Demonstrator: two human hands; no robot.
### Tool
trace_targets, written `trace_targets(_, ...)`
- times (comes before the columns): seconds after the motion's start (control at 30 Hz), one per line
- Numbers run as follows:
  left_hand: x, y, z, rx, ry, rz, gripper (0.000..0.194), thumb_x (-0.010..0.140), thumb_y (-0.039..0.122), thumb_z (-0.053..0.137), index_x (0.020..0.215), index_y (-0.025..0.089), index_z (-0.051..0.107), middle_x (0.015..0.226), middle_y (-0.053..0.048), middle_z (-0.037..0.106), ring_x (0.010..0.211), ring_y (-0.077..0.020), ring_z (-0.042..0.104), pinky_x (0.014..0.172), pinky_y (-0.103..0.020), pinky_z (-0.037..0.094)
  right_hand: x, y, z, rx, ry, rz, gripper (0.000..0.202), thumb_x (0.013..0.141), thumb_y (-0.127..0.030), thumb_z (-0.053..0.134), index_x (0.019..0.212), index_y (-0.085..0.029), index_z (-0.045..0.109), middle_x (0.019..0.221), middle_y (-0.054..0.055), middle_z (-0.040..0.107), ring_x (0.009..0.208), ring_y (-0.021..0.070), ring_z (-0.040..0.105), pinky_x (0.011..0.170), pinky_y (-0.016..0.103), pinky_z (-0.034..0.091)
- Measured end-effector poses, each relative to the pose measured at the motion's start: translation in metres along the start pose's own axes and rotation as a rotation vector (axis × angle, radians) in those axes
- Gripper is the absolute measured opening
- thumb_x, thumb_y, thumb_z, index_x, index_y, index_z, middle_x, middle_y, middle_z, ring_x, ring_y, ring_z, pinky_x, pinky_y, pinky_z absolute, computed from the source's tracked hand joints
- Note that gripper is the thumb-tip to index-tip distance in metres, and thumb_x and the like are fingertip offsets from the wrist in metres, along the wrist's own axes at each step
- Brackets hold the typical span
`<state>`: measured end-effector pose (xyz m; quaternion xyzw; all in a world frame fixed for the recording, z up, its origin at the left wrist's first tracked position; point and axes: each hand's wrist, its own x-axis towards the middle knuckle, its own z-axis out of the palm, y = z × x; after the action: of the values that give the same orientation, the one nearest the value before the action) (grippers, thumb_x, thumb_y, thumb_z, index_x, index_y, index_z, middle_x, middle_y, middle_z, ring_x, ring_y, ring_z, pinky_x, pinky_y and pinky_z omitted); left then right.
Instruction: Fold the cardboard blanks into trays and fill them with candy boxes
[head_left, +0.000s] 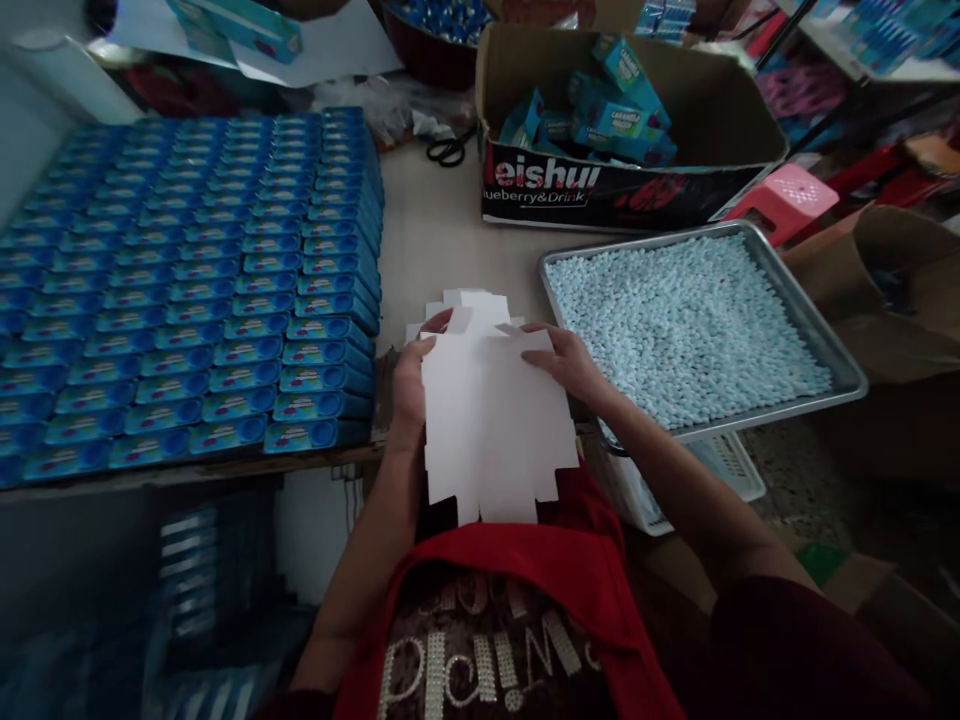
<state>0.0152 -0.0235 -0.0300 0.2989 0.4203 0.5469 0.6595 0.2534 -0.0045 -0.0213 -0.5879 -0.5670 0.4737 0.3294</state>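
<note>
A flat white die-cut card blank (495, 420) with notched edges and tabs is held in front of the red apron, its lower end close to the apron's top. More white card pieces show beyond its far edge, on the table. My left hand (412, 375) grips the card's left far corner, thumb on top. At the right far corner, my right hand (566, 360) pinches the card between thumb and fingers. Both hands' fingertips are partly hidden under the card.
Rows of small blue boxes (187, 300) fill the table's left side. A metal tray (851, 375) of pale blue pieces lies right. Behind it stands an open carton (622, 195) holding blue packets. Black scissors (448, 151) lie at the back; a pink stool (795, 198) is beyond.
</note>
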Motion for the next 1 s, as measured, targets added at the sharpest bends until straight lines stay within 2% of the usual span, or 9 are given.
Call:
trace_targets(0.13,0.028,-0.004,-0.011,0.178,0.051,0.024,0.044,0.077,0.053,0.074,0.106,0.021,0.070,0.109,-0.008,0.077,0.109,-0.0271,0.073,0.090,-0.038,0.059,0.017,-0.007,0.014,-0.566,-0.050,-0.155,0.039,0.100,-0.040,0.054,0.125,-0.021,0.076,0.086,0.006,0.076,0.084,0.0229,0.069,0.084,0.035,0.051)
trace_targets(0.3,0.049,-0.017,-0.007,0.461,0.150,0.159,0.029,0.080,0.041,0.077,0.096,0.023,0.060,0.094,-0.002,0.066,0.092,-0.0184,0.065,0.087,-0.031,0.054,0.041,-0.027,0.035,-0.959,-0.163,-0.134,0.035,0.100,-0.024,0.049,0.123,-0.018,0.075,0.110,0.016,0.080,0.101,0.0297,0.074,0.089,0.039,0.053)
trace_targets(0.43,0.048,-0.024,0.005,0.441,0.337,0.279,0.035,0.091,0.042,0.074,0.114,0.025,0.054,0.098,-0.001,0.064,0.093,-0.0154,0.063,0.092,-0.028,0.053,0.039,-0.025,0.048,-0.892,-0.139,-0.133,0.035,0.097,-0.022,0.046,0.124,-0.015,0.066,0.108,0.017,0.078,0.103,0.0309,0.071,0.089,0.040,0.052)
trace_targets(0.5,0.044,-0.027,0.008,0.425,0.343,0.264,0.031,0.098,0.053,0.065,0.108,0.025,0.057,0.097,-0.003,0.066,0.095,-0.0169,0.065,0.090,-0.029,0.053,0.032,-0.018,0.050,-0.769,-0.016,-0.117,0.037,0.092,-0.023,0.048,0.127,-0.016,0.058,0.105,0.015,0.074,0.099,0.0311,0.069,0.088,0.042,0.051)
trace_targets(0.6,0.040,-0.031,0.010,0.448,0.361,0.241,0.041,0.098,0.062,0.059,0.086,0.023,0.057,0.095,-0.005,0.068,0.100,-0.0199,0.067,0.090,-0.031,0.054,0.023,-0.009,0.048,-0.628,0.103,-0.100,0.046,0.085,-0.023,0.049,0.130,-0.019,0.049,0.100,0.010,0.068,0.088,0.0289,0.065,0.084,0.042,0.050)
trace_targets(0.7,0.037,-0.032,0.010,0.410,0.414,0.252,0.027,0.090,0.046,0.070,0.088,0.023,0.057,0.092,-0.003,0.068,0.094,-0.0181,0.066,0.089,-0.030,0.053,0.018,-0.009,0.044,-0.636,0.031,-0.125,0.055,0.084,-0.021,0.047,0.138,-0.017,0.043,0.094,0.008,0.067,0.085,0.0279,0.065,0.084,0.042,0.049)
trace_targets(0.8,0.033,-0.032,0.009,0.443,0.347,0.241,0.015,0.085,0.029,0.071,0.090,0.023,0.058,0.098,-0.002,0.070,0.101,-0.0181,0.068,0.098,-0.031,0.052,0.018,-0.016,0.040,-0.715,-0.102,-0.202,0.057,0.088,-0.019,0.043,0.144,-0.015,0.041,0.091,0.008,0.068,0.086,0.0279,0.067,0.084,0.041,0.049)
trace_targets(0.9,0.030,-0.028,0.007,0.563,0.283,0.224,0.005,0.088,0.026,0.064,0.088,0.022,0.061,0.104,-0.004,0.071,0.110,-0.0198,0.067,0.106,-0.034,0.050,0.019,-0.024,0.040,-0.775,-0.192,-0.282,0.063,0.090,-0.018,0.041,0.153,-0.011,0.037,0.094,0.011,0.072,0.086,0.0281,0.069,0.083,0.039,0.049)
trace_targets(1.0,0.029,-0.019,0.003,0.633,0.243,0.197,0.003,0.088,0.024,0.063,0.090,0.022,0.064,0.103,-0.004,0.073,0.104,-0.0201,0.067,0.100,-0.034,0.052,0.022,-0.029,0.036,-0.812,-0.225,-0.301,0.072,0.091,-0.018,0.042,0.161,-0.006,0.031,0.099,0.014,0.075,0.087,0.0301,0.070,0.082,0.039,0.049)
